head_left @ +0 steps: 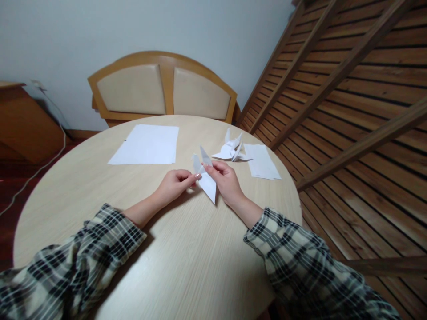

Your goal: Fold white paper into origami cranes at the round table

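Note:
Between my two hands is a folded white paper crane (208,186), held just over the table with one pointed flap toward me and two narrow points rising away from me. My left hand (176,184) pinches its left edge between thumb and fingers. On the other side my right hand (225,180) grips it, thumb on top near the middle folds and fingers behind. Beyond my right hand stand finished-looking folded paper cranes (231,149), close together; their exact number is hard to make out.
A stack of white paper sheets (147,144) lies at the table's far left. Narrower paper strips (262,162) lie at the right, touching or near the cranes. The round wooden table (187,258) borders a headboard (170,84) and a slatted wooden panel (350,111).

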